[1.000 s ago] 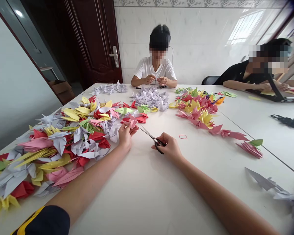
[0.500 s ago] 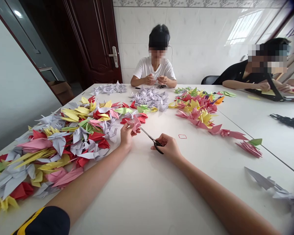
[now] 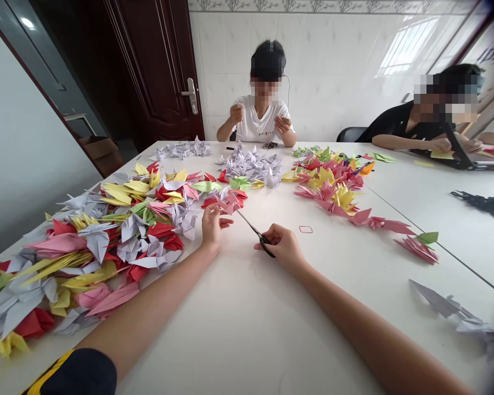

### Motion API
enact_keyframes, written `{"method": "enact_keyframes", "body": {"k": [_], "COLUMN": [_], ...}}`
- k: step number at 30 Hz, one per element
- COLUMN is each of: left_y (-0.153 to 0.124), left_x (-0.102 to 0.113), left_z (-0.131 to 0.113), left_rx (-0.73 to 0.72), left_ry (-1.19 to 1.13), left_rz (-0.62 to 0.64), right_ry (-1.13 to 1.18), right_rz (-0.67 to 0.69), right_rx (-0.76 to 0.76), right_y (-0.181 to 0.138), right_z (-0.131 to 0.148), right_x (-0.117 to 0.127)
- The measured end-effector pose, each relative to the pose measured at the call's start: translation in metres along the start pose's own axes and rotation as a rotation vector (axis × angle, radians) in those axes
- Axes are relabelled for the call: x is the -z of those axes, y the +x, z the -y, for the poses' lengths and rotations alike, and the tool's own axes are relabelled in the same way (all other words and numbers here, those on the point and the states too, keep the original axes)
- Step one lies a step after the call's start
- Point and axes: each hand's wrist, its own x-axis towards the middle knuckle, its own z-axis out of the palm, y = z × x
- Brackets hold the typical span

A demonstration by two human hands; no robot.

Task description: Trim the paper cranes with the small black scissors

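1. Scissors (image 3: 263, 240): blades, spread one second ago, now lie together. Across the bench (image 3: 239, 323), the co-worker's hands (image 3: 283, 124) have risen and moved apart.
2. Left hand (image 3: 212, 227): fingers pinching a pink origami crane (image 3: 229, 203), beside the mixed-colour pile of folded paper (image 3: 123, 233).
3. Right hand (image 3: 283, 246): fingers grasping the scissors by the black handles; blade tips at the crane's right edge, contact cannot be told.
4. Red outlined mark (image 3: 306, 229) on bench, near the right hand.
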Motion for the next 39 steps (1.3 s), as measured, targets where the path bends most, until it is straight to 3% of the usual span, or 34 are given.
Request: {"method": "enact_keyframes", "body": {"k": [3,5,8,12,19,28,31,36,39], "left_y": [0.000,-0.001,-0.002,-0.002,-0.002,-0.007,-0.017,-0.036,-0.037], "left_x": [0.001,0.001,0.002,0.002,0.001,0.000,-0.004,-0.013,-0.015], "left_z": [0.000,-0.001,-0.002,-0.003,-0.001,-0.003,-0.004,-0.020,-0.043], "left_rx": [-0.006,-0.018,-0.044,-0.053,-0.060,-0.078,-0.133,-0.342,-0.322], "left_ry": [0.032,0.047,0.063,0.074,0.100,0.220,0.390,0.830,1.172], "left_rz": [0.023,0.030,0.021,0.021,0.053,0.104,0.213,0.485,0.517], "right_ry": [0.068,0.169,0.309,0.422,0.308,0.217,0.197,0.176,0.177], "right_rz": [-0.022,-0.157,-0.488,-0.607,-0.433,-0.354,-0.313,-0.312,-0.311], "right_rx": [-0.011,0.004,0.016,-0.096,-0.030,-0.037,-0.032,-0.049,-0.046], "right_y": [0.001,0.004,0.014,0.025,0.022,0.023,0.022,0.019,0.019], "right_z": [0.000,-0.001,-0.007,-0.013,-0.012,-0.019,-0.018,-0.012,-0.011], "right_x": [0.000,0.004,0.020,0.039,0.033,0.033,0.031,0.030,0.030]}}
